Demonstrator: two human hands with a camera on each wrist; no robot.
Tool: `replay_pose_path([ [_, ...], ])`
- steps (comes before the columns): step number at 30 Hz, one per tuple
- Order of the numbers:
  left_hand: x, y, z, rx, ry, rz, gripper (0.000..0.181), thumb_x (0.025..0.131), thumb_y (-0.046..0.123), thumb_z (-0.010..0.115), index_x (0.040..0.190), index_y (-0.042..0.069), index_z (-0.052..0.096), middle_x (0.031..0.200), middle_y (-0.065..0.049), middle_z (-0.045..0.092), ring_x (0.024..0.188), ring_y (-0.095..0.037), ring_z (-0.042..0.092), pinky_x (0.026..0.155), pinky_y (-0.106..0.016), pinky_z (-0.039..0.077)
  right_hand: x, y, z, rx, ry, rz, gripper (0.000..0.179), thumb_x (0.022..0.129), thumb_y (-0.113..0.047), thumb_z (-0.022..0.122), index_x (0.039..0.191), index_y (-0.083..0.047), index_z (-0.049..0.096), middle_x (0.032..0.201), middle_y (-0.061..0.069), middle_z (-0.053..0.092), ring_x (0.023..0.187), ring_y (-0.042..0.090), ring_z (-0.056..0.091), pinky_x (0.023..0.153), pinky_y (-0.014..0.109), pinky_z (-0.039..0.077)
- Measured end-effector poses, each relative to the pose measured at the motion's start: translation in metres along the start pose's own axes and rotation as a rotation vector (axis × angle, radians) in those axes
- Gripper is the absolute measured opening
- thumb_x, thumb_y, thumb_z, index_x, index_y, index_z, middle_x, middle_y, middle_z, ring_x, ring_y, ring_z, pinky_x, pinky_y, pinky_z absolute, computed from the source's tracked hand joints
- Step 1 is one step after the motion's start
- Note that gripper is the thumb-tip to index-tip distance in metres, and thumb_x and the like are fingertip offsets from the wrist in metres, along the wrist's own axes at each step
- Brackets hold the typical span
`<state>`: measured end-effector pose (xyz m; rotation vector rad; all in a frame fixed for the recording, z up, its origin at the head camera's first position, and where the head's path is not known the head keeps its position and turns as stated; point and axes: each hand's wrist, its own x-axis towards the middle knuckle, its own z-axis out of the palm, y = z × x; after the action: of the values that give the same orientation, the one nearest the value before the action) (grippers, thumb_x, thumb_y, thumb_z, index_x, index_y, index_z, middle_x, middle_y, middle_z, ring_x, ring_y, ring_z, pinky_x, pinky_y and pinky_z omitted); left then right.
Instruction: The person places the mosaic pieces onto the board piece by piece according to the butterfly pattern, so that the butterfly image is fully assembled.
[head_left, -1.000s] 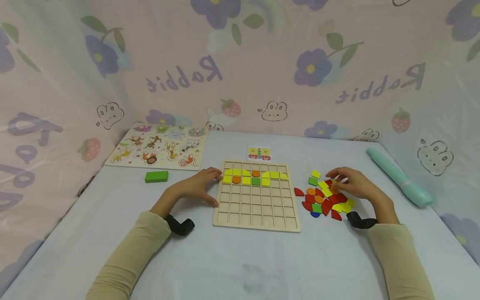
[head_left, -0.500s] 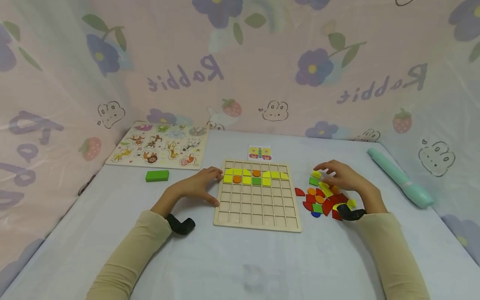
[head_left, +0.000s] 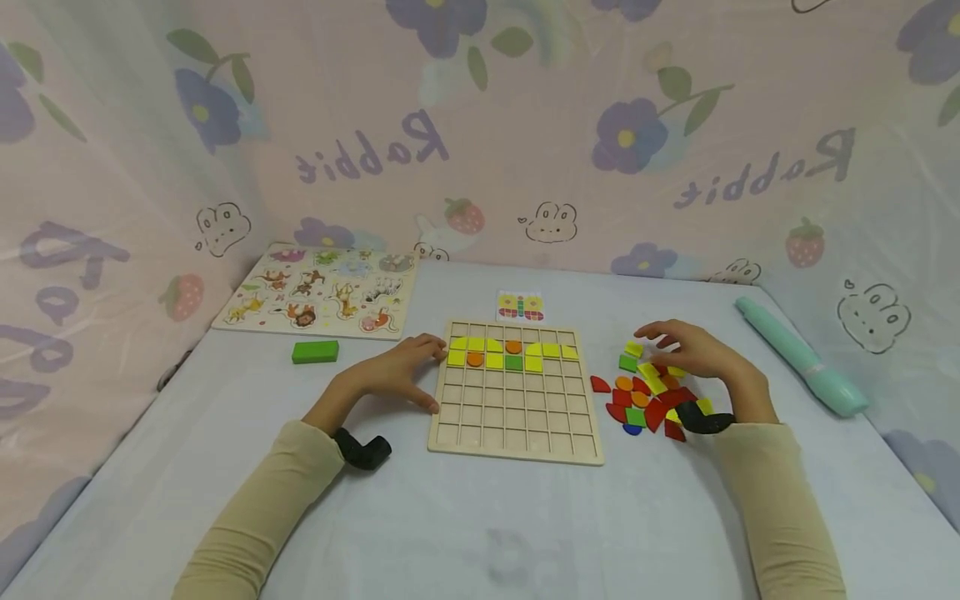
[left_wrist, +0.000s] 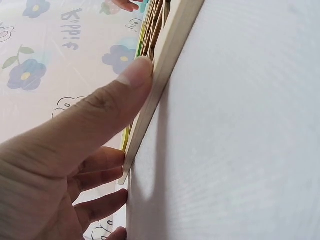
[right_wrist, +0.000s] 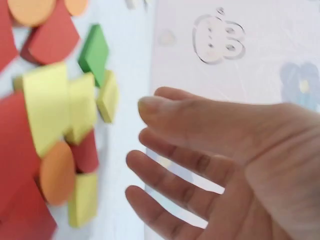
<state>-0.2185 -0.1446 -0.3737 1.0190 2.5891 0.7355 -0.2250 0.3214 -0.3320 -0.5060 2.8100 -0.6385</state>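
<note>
My left hand rests at the left edge of a wooden grid board, thumb and fingertips against its side. In the left wrist view, the thumb lies along the board's rim. Two upper rows of the board hold yellow tiles, two orange discs and a green square. My right hand hovers over the far side of a loose pile of coloured tiles. In the right wrist view, its fingers are spread and hold nothing, beside yellow tiles and an orange disc.
A small picture card lies behind the board. At the back left are an animal puzzle board and a green block. A mint-green tube-shaped object lies at the right. Patterned cloth walls surround the table.
My right hand has moved left and farther back over the pile, then slightly back to the right, staying without a tile. My left hand has stayed at the board's edge.
</note>
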Motion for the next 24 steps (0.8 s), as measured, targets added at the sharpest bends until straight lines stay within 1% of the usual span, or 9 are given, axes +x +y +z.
replay_pose_path([
  [4, 0.000, 0.000, 0.000, 0.007, -0.004, -0.003, 0.075, 0.068, 0.040, 0.081, 0.126, 0.005, 0.048, 0.142, -0.012, 0.035, 0.134, -0.031, 0.029, 0.110, -0.047, 0.025, -0.009, 0.008, -0.006, 0.006, 0.018, -0.002, 0.040, 0.088, -0.011, 0.062, 0.126, -0.003, 0.052, 0.122, 0.023, 0.053, 0.109, 0.041, 0.050, 0.087, 0.055, 0.047],
  [9, 0.000, 0.001, -0.001, 0.001, -0.007, -0.004, 0.075, 0.068, 0.039, 0.081, 0.126, 0.004, 0.048, 0.143, -0.013, 0.034, 0.134, -0.032, 0.028, 0.111, -0.048, 0.024, -0.019, 0.017, -0.010, 0.040, 0.029, -0.028, 0.037, 0.087, -0.010, 0.064, 0.122, -0.002, 0.055, 0.119, 0.022, 0.056, 0.106, 0.039, 0.052, 0.084, 0.051, 0.050],
  [13, 0.000, 0.001, -0.001, -0.002, -0.002, 0.006, 0.075, 0.068, 0.039, 0.081, 0.125, 0.004, 0.048, 0.142, -0.014, 0.035, 0.134, -0.032, 0.028, 0.110, -0.048, 0.024, -0.025, 0.022, -0.009, 0.048, 0.031, -0.034, 0.034, 0.087, -0.011, 0.065, 0.118, -0.002, 0.058, 0.116, 0.018, 0.059, 0.102, 0.034, 0.055, 0.082, 0.042, 0.053],
  [15, 0.000, 0.000, 0.000, -0.005, -0.003, 0.010, 0.074, 0.068, 0.039, 0.081, 0.125, 0.004, 0.048, 0.142, -0.014, 0.035, 0.134, -0.032, 0.029, 0.110, -0.049, 0.024, -0.029, 0.024, -0.008, 0.047, 0.032, -0.038, 0.033, 0.087, -0.012, 0.065, 0.117, -0.002, 0.058, 0.114, 0.017, 0.059, 0.101, 0.033, 0.056, 0.081, 0.041, 0.053],
  [16, 0.000, 0.001, 0.000, -0.008, -0.003, 0.011, 0.074, 0.068, 0.038, 0.081, 0.125, 0.003, 0.048, 0.142, -0.014, 0.035, 0.134, -0.032, 0.029, 0.110, -0.049, 0.024, -0.031, 0.026, -0.008, 0.040, 0.034, -0.035, 0.032, 0.087, -0.012, 0.065, 0.117, -0.003, 0.058, 0.113, 0.016, 0.060, 0.100, 0.032, 0.056, 0.080, 0.037, 0.053],
  [20, 0.001, -0.002, 0.002, 0.000, -0.001, 0.004, 0.074, 0.068, 0.039, 0.081, 0.124, 0.005, 0.048, 0.142, -0.013, 0.035, 0.134, -0.031, 0.028, 0.111, -0.048, 0.024, -0.036, 0.029, -0.008, 0.030, 0.045, -0.035, 0.033, 0.087, -0.014, 0.065, 0.117, -0.003, 0.058, 0.110, 0.015, 0.061, 0.099, 0.031, 0.056, 0.078, 0.028, 0.051],
  [22, 0.001, -0.003, 0.002, 0.006, -0.001, -0.004, 0.074, 0.068, 0.040, 0.082, 0.124, 0.006, 0.049, 0.143, -0.012, 0.034, 0.134, -0.030, 0.028, 0.111, -0.046, 0.024, -0.039, 0.029, -0.009, 0.025, 0.051, -0.024, 0.034, 0.087, -0.015, 0.065, 0.118, -0.004, 0.058, 0.110, 0.014, 0.061, 0.099, 0.030, 0.056, 0.076, 0.022, 0.048],
  [24, 0.001, -0.002, 0.000, 0.009, -0.002, -0.009, 0.074, 0.068, 0.040, 0.081, 0.124, 0.006, 0.049, 0.143, -0.013, 0.034, 0.134, -0.031, 0.028, 0.111, -0.047, 0.024, -0.040, 0.028, -0.010, 0.032, 0.058, -0.028, 0.034, 0.087, -0.015, 0.066, 0.117, -0.003, 0.057, 0.110, 0.015, 0.061, 0.098, 0.030, 0.056, 0.075, 0.021, 0.048],
])
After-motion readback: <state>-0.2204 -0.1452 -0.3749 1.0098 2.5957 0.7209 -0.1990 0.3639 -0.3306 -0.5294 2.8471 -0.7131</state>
